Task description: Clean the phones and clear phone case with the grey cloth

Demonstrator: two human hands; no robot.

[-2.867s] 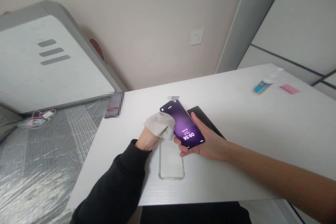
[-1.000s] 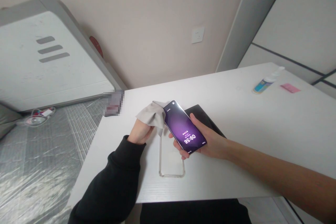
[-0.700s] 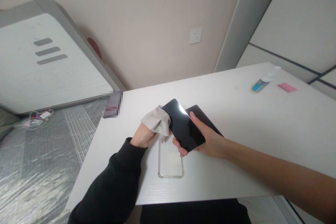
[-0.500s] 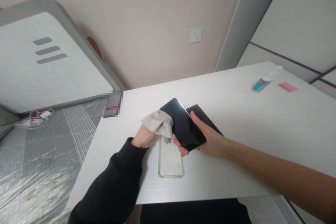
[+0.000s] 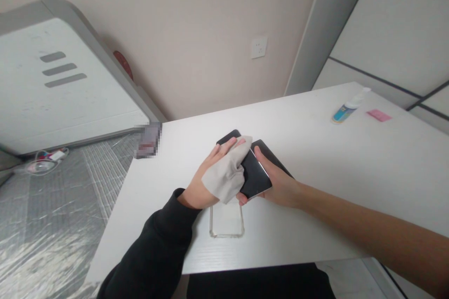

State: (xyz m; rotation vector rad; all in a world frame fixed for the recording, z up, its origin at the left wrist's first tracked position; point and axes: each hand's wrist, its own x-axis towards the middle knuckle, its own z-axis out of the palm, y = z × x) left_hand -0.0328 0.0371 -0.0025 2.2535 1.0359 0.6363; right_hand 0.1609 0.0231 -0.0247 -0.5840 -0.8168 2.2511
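Holding a black smartphone (image 5: 255, 175) up off the white counter (image 5: 351, 205), the right hand (image 5: 280, 187) cradles it from beneath in a firm, narrow grip, with the thumb lying along its edge toward 1 o'clock and the fingertips (image 5: 242, 200) curling round the lower edge toward 7 o'clock. The bare forearm reaches in from 3 o'clock. The phone's dark glass faces upward, and a thin silver rim catches the light.

The left hand (image 5: 206, 184) arrives from 7 o'clock in a black sleeve (image 5: 150, 247). A grey microfiber cloth (image 5: 226, 173) is bunched over its palm and pressed onto the phone's glass, with the fingers (image 5: 224, 149) spread across the top. The far end of the phone peeks out past them.

Directly behind the phone, at 1 o'clock and touching the right thumb, lies a second dark slab (image 5: 273, 153) — possibly another phone. A clear phone case (image 5: 226, 220) rests flat on the counter at 6 o'clock, just below the hands.

Farther off at 2 o'clock are a small spray bottle (image 5: 342, 113) with a blue label, lying on its side, and a pink packet (image 5: 379, 115). At 10 o'clock, a pixelated blur (image 5: 149, 140) hides something at the counter's edge.
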